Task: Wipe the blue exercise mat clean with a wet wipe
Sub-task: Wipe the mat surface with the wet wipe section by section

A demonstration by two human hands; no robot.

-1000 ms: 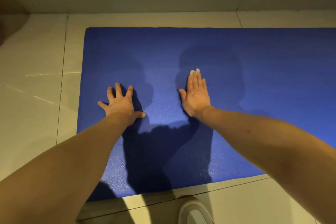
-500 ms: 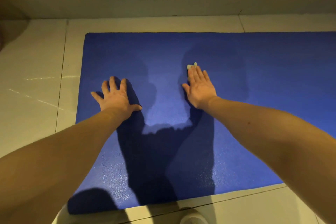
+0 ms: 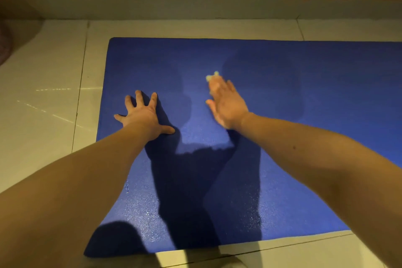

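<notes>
Left hand (image 3: 143, 113) flat on blue foam exercise mat (image 3: 315, 115), fingers spread wide, holding mat down on tiled floor (image 3: 43, 126). Right hand (image 3: 226, 104) flat too, blurry, pressing small white wet wipe (image 3: 212, 76) under fingertips. Step: wiping middle of mat. Next, likely: push wipe over dry parts, keep pressing.

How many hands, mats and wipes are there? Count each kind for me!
2 hands: left hand and right hand
1 blue mat
1 wet wipe, peeking out under the right hand's fingertips
Total: 4
</notes>
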